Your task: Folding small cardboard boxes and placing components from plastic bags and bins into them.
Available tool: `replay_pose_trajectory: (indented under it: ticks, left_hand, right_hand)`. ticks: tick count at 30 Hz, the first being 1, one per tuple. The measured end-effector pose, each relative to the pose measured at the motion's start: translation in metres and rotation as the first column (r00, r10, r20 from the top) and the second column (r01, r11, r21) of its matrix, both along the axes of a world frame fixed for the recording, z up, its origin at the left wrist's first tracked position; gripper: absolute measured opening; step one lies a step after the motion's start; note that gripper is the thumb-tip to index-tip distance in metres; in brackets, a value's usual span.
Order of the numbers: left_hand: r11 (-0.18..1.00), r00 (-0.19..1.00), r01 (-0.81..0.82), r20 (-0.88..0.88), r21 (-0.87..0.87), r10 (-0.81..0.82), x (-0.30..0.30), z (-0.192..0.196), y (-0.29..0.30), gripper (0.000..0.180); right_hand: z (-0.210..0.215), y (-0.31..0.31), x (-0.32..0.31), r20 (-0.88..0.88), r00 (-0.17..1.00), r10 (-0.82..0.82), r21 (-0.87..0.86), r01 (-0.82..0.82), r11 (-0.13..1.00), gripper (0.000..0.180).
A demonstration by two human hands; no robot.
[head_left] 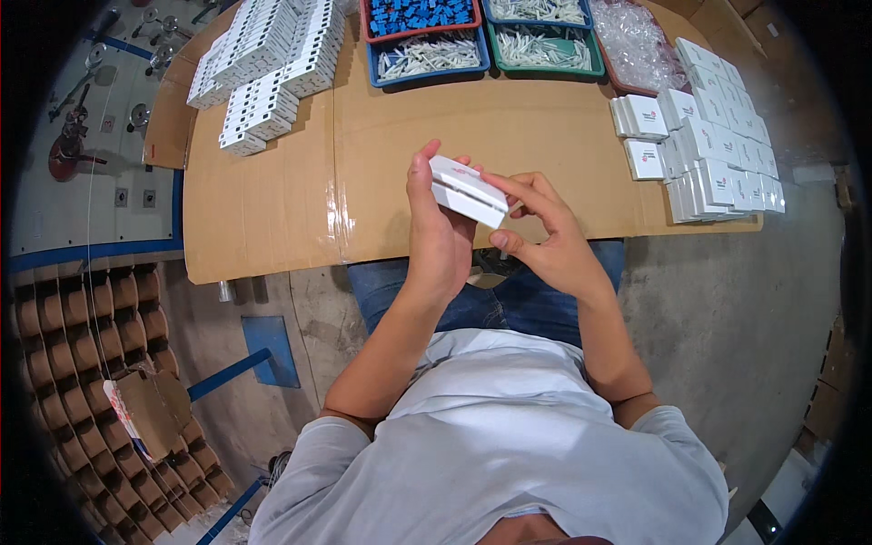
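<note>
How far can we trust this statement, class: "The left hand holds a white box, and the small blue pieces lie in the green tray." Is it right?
Not quite: the head view shows the small blue pieces in the red tray. The left hand does hold a white box.

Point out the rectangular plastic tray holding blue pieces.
The red plastic tray just behind the front-left blue plastic tray: it alone holds small blue pieces; the others white or clear ones.

Your shirt (509, 400): pale grey, loose, creased across front, short sleeves (677, 445). Your jeans (377, 291): blue denim. Your left hand (436, 238), right hand (561, 252): bare.
</note>
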State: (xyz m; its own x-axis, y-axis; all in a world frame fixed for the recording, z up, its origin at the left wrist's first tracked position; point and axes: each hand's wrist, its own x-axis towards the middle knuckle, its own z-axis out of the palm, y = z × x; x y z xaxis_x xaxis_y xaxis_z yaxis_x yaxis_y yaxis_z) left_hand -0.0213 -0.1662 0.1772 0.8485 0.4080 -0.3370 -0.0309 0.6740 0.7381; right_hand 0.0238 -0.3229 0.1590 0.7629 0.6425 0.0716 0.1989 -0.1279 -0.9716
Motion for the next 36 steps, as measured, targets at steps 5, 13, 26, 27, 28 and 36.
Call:
replay_pose_trajectory:
  ticks: [5,13,26,27,28,36]
  left_hand:
    - [0.961,0.962,0.268,0.028,0.065,-0.271,-0.009,-0.004,-0.003,0.065]
    - [0.889,0.889,0.457,0.023,-0.024,-0.457,-0.018,0.009,-0.011,0.07]
    - [0.873,0.879,0.472,-0.007,-0.121,-0.476,-0.025,0.011,-0.019,0.059]
    - [0.875,0.878,0.472,-0.025,-0.108,-0.477,-0.027,0.01,-0.019,0.058]
    - [0.876,0.88,0.47,-0.025,-0.108,-0.475,-0.029,0.01,-0.02,0.058]
    - [0.913,0.913,0.405,-0.022,-0.058,-0.407,-0.039,0.014,-0.028,0.054]
  right_hand:
    - [-0.006,0.001,0.007,0.27,0.949,-0.164,0.085,0.146,0.986,0.055]
    - [-0.003,0.006,0.004,-0.033,0.999,-0.013,0.351,0.024,0.936,0.097]
    - [0.003,0.005,-0.011,0.021,1.0,-0.019,0.317,0.012,0.948,0.091]
    - [0.0,0.006,-0.01,0.136,0.99,-0.023,0.31,-0.021,0.95,0.086]
    - [-0.002,0.007,-0.01,0.249,0.968,-0.026,0.3,-0.052,0.953,0.081]
    - [0.0,0.006,-0.016,0.313,0.949,-0.04,0.35,-0.076,0.934,0.073]
